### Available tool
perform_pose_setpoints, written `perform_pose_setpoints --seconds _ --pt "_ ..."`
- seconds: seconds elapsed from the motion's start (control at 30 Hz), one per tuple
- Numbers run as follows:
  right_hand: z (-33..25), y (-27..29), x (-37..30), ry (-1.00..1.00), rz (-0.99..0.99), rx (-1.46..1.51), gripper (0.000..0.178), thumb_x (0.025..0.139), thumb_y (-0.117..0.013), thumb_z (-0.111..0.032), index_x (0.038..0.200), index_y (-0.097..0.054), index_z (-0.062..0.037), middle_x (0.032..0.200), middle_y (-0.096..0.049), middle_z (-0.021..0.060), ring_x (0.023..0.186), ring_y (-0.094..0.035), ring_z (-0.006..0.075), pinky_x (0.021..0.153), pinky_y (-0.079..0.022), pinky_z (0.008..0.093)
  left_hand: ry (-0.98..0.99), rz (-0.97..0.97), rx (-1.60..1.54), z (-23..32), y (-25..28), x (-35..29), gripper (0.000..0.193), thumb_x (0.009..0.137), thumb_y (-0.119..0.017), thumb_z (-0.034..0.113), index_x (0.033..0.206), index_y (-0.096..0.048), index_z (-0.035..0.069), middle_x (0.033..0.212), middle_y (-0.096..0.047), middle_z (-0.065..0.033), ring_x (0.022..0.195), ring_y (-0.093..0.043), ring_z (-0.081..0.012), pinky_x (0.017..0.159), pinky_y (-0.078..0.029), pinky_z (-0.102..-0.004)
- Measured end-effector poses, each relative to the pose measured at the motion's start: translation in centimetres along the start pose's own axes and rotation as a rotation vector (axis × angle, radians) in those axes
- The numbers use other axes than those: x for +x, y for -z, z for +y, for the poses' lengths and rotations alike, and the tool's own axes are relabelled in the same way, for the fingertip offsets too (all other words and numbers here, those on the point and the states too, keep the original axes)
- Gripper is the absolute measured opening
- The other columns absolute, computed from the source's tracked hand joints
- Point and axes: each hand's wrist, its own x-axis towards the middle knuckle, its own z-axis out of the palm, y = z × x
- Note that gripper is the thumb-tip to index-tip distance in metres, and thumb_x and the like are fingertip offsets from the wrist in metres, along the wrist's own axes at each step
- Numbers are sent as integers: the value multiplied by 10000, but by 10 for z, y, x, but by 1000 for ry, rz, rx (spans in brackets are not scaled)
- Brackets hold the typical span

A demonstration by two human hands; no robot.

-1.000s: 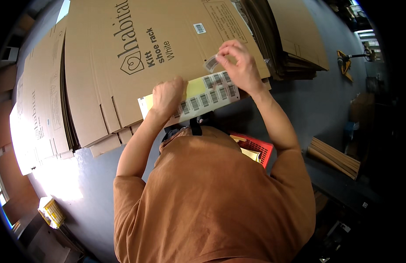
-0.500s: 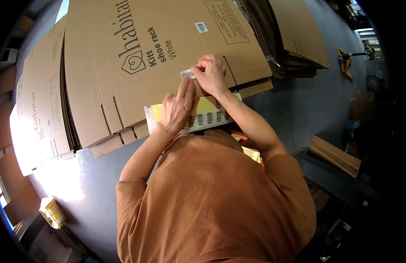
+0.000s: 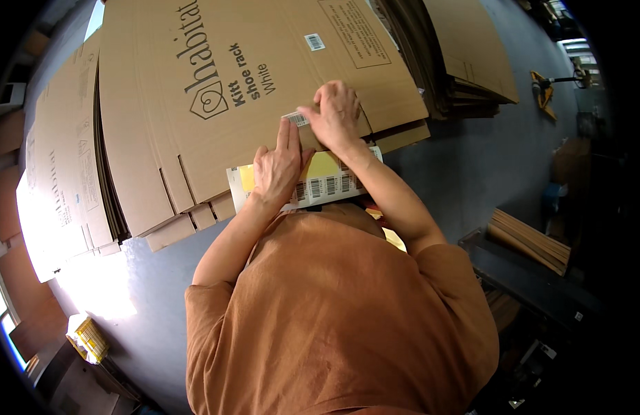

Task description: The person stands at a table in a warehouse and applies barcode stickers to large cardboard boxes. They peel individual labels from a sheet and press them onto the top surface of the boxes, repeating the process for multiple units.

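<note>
One barcode label [image 3: 296,120] lying on a flat brown carton [image 3: 230,149]

The left hand [image 3: 277,169] is resting its index and middle fingers, pressed together, by the label's left end; the right hand [image 3: 336,116] is holding its thumb apart from its curled fingers at the other end. The label's long axis is running roughly left to right, both hands being about equally near. Below, a sheet [image 3: 325,164] is lying partly under the left hand. Far left, a yellow basket [image 3: 92,340] is holding something white, too small to identify.
</note>
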Motion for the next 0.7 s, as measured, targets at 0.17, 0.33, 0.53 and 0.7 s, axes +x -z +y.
perform_pose_setpoints --seconds 0.17,0.33,0.53,0.7 --pt "39 54 11 -22 -390 399 285 854 -706 -167 1067 -587 -20 942 -691 137 914 -661 311 781 -517 402 -22 41 -118 -12 15 1 387 870 -703 333 1148 -645 71 1173 -664 -79 652 -672 -249 588 -518 -319" --pt "32 101 -11 194 -683 429 325 867 -675 -120 1173 -621 -29 967 -693 162 922 -678 278 804 -521 367 105 -46 -438 -21 45 9 250 864 -723 273 770 -666 48 813 -679 -82 571 -597 -285 534 -476 -372" --pt "31 121 -4 136 -728 527 260 867 -657 -63 1118 -659 3 924 -702 122 835 -670 191 760 -521 306 -163 174 -284 -2 55 29 186 887 -658 209 790 -578 72 703 -584 -80 720 -590 -286 720 -437 -395" --pt "19 128 6 117 -634 513 233 864 -684 -90 1088 -684 -29 901 -675 94 788 -645 196 711 -503 314 -106 48 -453 19 52 42 105 929 -608 147 905 -598 46 766 -638 -137 723 -604 -347 710 -464 -423"
